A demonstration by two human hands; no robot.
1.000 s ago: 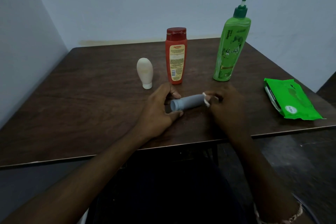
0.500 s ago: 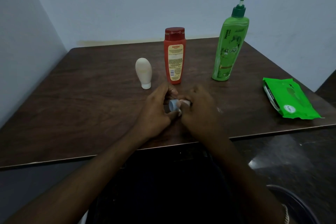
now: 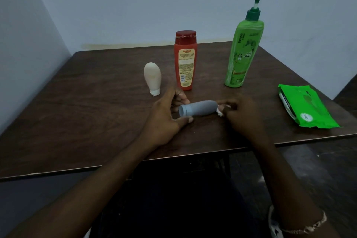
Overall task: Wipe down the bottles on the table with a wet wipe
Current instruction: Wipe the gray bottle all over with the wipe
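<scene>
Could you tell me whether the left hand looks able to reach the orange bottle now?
Probably yes: the orange bottle stands just beyond the left hand, nothing between them, but that hand grips the grey bottle and would have to let go.

Dark wooden table [image 3: 96,121], pale blue walls [image 3: 154,2], dim light

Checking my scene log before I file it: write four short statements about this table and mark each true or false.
1. The small grey plastic bottle is held horizontal between the left hand and the right hand. True.
2. The right hand holds the white wet wipe at the bottle's cap end. False: at its base; the left hand holds the cap end.
3. The tall green plastic pump bottle has tipped over. False: it stands upright.
4. The flat green wipes pack lies on the dark wooden table, right of the hands. True.
</scene>
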